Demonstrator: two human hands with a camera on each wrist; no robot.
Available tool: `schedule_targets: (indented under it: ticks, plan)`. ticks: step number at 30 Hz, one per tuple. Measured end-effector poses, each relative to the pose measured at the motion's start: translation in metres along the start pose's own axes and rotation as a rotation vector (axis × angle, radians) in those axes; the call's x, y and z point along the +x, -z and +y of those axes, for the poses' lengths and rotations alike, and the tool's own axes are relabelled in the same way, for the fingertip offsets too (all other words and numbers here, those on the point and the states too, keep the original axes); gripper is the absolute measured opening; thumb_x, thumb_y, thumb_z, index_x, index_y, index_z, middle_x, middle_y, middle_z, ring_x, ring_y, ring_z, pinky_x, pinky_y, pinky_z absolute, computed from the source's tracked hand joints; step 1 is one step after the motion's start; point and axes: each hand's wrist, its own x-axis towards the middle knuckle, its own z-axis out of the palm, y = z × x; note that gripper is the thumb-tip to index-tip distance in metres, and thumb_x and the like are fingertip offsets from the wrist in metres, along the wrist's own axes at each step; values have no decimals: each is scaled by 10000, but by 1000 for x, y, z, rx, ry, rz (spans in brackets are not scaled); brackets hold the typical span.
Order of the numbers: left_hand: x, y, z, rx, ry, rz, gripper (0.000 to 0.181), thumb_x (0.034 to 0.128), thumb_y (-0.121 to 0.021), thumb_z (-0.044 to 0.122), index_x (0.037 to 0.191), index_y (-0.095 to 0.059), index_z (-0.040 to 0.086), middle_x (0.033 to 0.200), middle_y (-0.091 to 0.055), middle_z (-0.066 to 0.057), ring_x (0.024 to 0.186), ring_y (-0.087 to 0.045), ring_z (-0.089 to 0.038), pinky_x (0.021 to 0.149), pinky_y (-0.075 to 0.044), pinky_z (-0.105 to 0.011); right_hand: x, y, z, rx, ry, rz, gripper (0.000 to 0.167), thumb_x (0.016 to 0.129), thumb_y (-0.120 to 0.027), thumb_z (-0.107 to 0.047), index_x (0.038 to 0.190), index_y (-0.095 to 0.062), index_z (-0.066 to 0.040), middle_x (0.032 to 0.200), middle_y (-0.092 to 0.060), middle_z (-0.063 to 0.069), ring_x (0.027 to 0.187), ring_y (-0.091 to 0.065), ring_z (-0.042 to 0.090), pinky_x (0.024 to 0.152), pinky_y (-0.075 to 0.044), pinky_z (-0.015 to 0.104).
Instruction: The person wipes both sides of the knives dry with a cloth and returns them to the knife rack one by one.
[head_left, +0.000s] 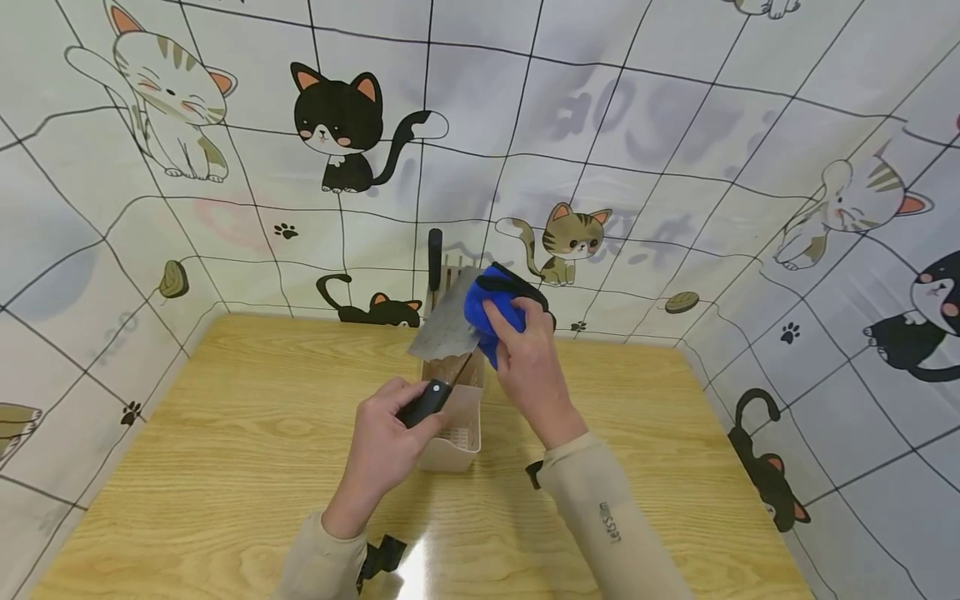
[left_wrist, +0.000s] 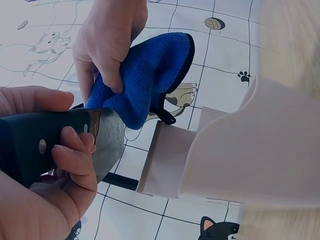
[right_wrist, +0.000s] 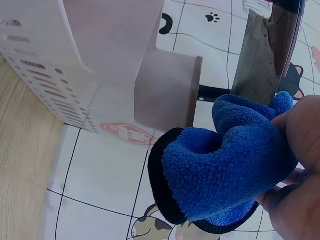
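My left hand (head_left: 386, 437) grips the black riveted handle of a cleaver (head_left: 448, 321), its broad grey blade pointing up and away. Dark marks show on the blade in the right wrist view. With thumb and fingers, my right hand (head_left: 532, 367) pinches a folded blue cloth (right_wrist: 230, 155) with black edging. The cloth lies against the blade, covering part of its right side. Below and behind the cleaver stands a pale plastic knife holder (head_left: 450, 454) with slotted holes. Another black-handled knife (head_left: 435, 258) stands upright at the holder's back.
The holder rests on a light wood-grain table (head_left: 262, 433). A white sheet (head_left: 480, 108) printed with cats and grid lines hangs behind the table and along both sides. Black straps show near both cuffs.
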Motion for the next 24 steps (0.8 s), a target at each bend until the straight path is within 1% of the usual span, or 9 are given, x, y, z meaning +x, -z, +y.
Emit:
schedule_targets:
  ticks: [6,12,17,24]
  plan:
    - [0,0,0,-9,-12,-5,303,762,-806,3,1064,-790,-16,803,-628,-56,668,-541,-173,547,-448,-261,5,0,8,-10,-14,10,454,940,-592,70,1360,-673,-83,1291,-499,320,1096,-527,517,947,-525,603]
    - [0,1,0,0,-26,-18,314,761,-807,4,1073,-786,-23,829,-653,-59,688,-558,-174,570,-464,-261,7,1,15,-14,-40,0,449,950,-584,59,1366,-669,-86,1300,-493,320,1101,-523,518,940,-530,616]
    - [0,3,0,2,-20,-36,320,769,-806,5,1087,-783,-27,837,-658,-64,691,-561,-175,574,-470,-264,10,1,20,-22,-56,1,450,956,-579,58,1374,-663,-86,1299,-495,327,1102,-528,530,927,-534,622]
    - [-1,4,1,-25,10,-75,304,801,-798,10,1104,-787,1,850,-666,-73,696,-560,-179,578,-470,-264,9,2,22,-9,-81,5,437,978,-554,42,1398,-636,-46,1294,-489,340,1148,-542,539,963,-515,625]
